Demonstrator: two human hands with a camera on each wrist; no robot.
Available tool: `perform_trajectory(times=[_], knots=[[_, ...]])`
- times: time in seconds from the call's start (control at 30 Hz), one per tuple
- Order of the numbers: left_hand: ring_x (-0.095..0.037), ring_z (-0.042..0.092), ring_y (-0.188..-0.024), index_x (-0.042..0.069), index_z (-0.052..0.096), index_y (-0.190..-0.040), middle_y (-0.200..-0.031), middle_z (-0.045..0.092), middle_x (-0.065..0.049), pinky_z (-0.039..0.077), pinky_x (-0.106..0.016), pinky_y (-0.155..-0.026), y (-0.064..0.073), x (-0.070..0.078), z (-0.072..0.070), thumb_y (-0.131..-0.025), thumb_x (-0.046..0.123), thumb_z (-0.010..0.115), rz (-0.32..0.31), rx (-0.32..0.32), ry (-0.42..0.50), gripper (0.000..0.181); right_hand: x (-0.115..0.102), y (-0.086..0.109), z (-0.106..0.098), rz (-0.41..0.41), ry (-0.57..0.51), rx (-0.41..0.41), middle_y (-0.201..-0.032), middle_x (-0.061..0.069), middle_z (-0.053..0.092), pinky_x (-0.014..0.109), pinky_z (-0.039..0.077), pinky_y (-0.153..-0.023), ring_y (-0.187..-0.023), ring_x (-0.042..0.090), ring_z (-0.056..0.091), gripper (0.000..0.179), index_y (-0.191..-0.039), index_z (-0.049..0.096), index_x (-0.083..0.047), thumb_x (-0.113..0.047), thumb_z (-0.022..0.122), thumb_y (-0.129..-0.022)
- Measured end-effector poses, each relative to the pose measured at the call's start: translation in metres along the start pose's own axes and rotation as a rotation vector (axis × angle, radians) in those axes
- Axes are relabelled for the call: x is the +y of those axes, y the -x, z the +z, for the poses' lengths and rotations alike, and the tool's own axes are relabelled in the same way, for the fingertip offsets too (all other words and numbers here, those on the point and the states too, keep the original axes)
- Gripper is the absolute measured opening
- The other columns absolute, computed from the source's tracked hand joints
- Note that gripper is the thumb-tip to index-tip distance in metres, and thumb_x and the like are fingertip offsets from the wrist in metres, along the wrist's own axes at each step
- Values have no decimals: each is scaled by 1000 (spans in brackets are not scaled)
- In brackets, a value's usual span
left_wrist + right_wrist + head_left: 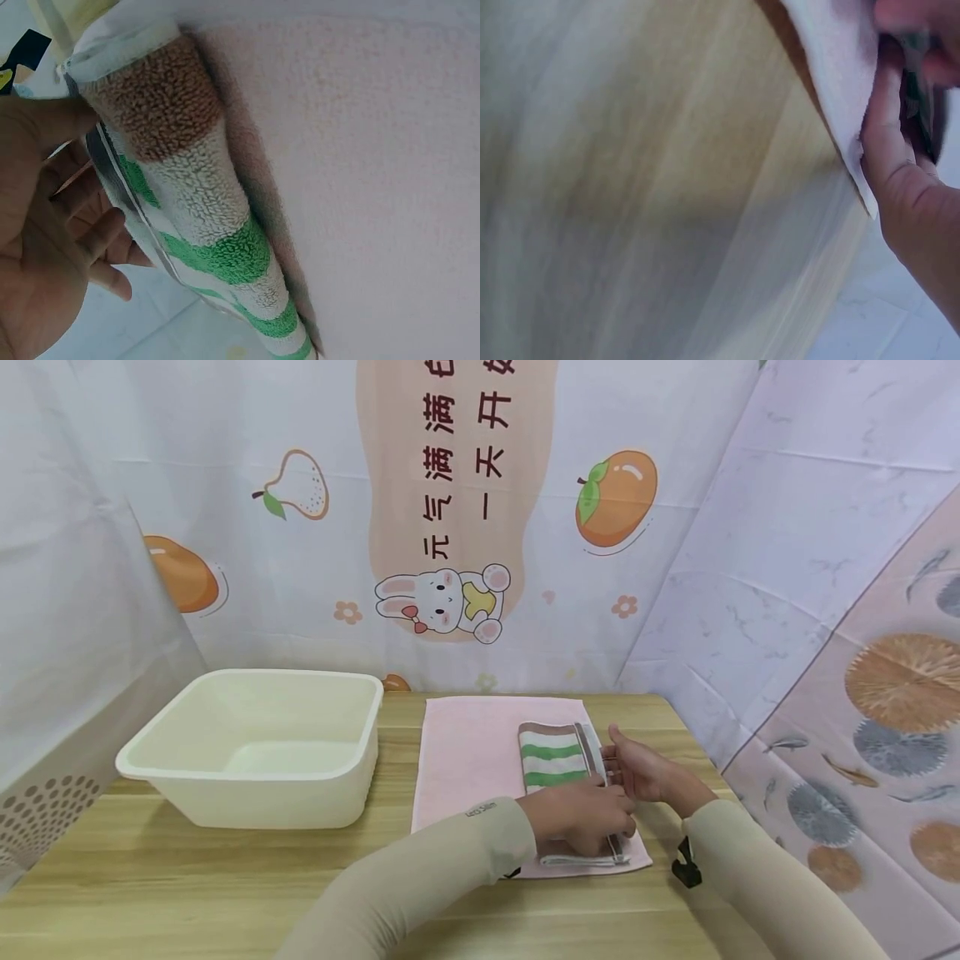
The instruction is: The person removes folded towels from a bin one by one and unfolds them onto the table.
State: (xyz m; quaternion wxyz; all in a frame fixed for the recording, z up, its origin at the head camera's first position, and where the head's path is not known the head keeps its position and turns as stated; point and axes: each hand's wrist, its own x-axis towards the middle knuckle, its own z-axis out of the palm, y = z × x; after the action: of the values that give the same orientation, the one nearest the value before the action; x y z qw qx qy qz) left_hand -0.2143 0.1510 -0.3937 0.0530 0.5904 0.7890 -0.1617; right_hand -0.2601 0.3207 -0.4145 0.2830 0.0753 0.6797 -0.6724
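Note:
A towel with green, white and brown stripes lies folded on a larger pink towel; its plush pile shows close up in the left wrist view. Across its near half reaches my left hand, with the thumb at the brown-striped end and the fingers bent around the right edge. My right hand stands at the right edge of both towels, thumb raised and apart, fingers extended against the cloth. In the right wrist view those fingers lie beside the pink towel's edge, their tips partly hidden.
A cream plastic basin stands on the left of the wooden table. Printed curtains hang behind the table and along its sides. The pink towel's far edge lies near the back of the table.

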Motion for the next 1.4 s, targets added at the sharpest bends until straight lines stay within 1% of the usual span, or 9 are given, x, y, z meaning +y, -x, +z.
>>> perform_trajectory(times=[0.17, 0.4, 0.47, 0.63, 0.7, 0.87, 1.07, 1.23, 1.4], knots=[[-3, 45, -117, 41, 68, -123, -120, 55, 20, 41, -27, -97, 3, -5, 2, -98, 41, 68, 23, 64, -59, 26, -1, 0, 0, -8, 15, -3, -101, 7, 63, 34, 52, -78, -87, 20, 61, 75, -113, 57, -4, -62, 8, -106], [-5, 53, -97, 26, 69, -114, -106, 61, 13, 46, -18, -88, 13, -18, 3, -101, 23, 63, 80, 148, 104, 14, -1, 0, 1, -14, 16, 8, -86, 0, 58, 29, 47, -63, -69, 13, 55, 70, -97, 55, -11, -64, 10, -105], [-6, 53, -94, 23, 67, -112, -104, 61, 11, 46, -17, -86, 19, -22, 5, -101, 21, 60, 98, 186, 122, 13, -1, -1, 2, -12, 20, 13, -86, -1, 58, 28, 47, -60, -67, 12, 54, 70, -99, 55, -10, -64, 10, -105], [-8, 54, -110, 20, 63, -135, -123, 63, 7, 44, -19, -96, 46, -35, 10, -100, 23, 57, 105, 294, 109, 36, -2, -1, 4, -5, 44, -18, -99, 3, 63, 35, 58, -71, -82, 17, 63, 80, -126, 52, 0, -63, 9, -105], [-9, 55, -111, 19, 63, -135, -122, 65, 8, 44, -20, -97, 58, -40, 11, -100, 23, 56, 108, 334, 107, 36, -3, -1, 5, -1, 49, -32, -100, 4, 62, 38, 59, -75, -85, 18, 63, 80, -133, 49, 2, -62, 10, -105], [-8, 52, -89, 20, 65, -104, -94, 60, 12, 44, -21, -80, 90, -50, 18, -99, 19, 58, 83, 396, 137, 9, -3, -2, 5, 7, 76, -27, -102, 6, 60, 41, 61, -78, -86, 19, 64, 65, -133, 49, 3, -50, 18, -111], [-11, 51, -90, 19, 63, -100, -94, 58, 9, 44, -27, -82, 139, -60, 31, -100, 21, 60, 31, 441, 164, 4, -1, -4, 7, 17, 91, 1, -106, 8, 59, 41, 61, -78, -85, 19, 64, 55, -129, 51, 2, -46, 29, -112], [-12, 47, -82, 18, 63, -95, -86, 54, 8, 42, -25, -73, 179, -61, 51, -94, 20, 63, -4, 405, 114, 2, 1, -6, 7, 25, 87, 29, -109, 10, 59, 41, 61, -78, -86, 20, 63, 52, -131, 50, 3, -42, 31, -112], [-9, 47, -78, 23, 69, -93, -83, 56, 11, 44, -27, -70, 206, -58, 72, -93, 18, 68, -103, 224, 140, 5, 0, -5, 8, 20, 93, 30, -115, 13, 58, 41, 60, -80, -91, 22, 63, 50, -134, 47, 4, -39, 34, -112]])
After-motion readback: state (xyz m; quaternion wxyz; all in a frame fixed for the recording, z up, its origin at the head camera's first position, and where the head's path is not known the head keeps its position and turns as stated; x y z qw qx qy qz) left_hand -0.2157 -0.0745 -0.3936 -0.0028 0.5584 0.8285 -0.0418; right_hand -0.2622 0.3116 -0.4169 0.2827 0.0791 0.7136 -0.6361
